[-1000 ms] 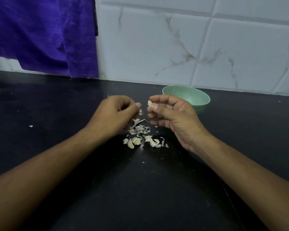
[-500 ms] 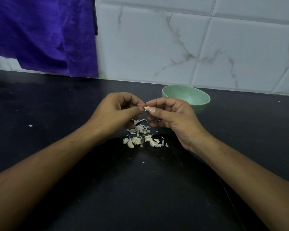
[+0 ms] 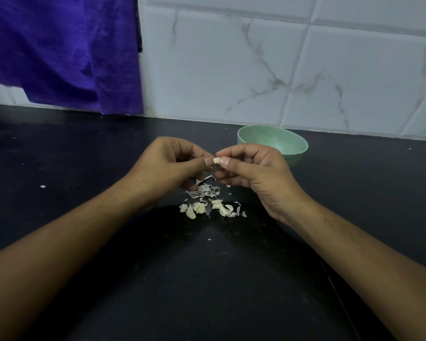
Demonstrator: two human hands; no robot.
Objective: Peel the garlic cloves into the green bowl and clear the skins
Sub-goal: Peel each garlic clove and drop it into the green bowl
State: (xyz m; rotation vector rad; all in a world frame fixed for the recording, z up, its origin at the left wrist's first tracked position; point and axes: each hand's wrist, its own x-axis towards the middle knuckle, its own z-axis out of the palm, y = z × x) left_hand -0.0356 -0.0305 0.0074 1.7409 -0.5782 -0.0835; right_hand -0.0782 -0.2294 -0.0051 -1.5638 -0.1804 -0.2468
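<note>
Head view: left hand (image 3: 167, 166) and right hand (image 3: 253, 168) both pinch one garlic clove (image 3: 216, 160) above skins (image 3: 202, 189) on counter (image 3: 207, 279); green bowl (image 3: 280, 146) behind.

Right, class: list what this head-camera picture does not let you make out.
- Head view: bowl floor, hidden by its near wall and the right hand.
- Head view: clove pinched between left hand and right hand, mostly covered; peeled or not unclear.
- Head view: pile of skins, too small to count cloves.
</note>
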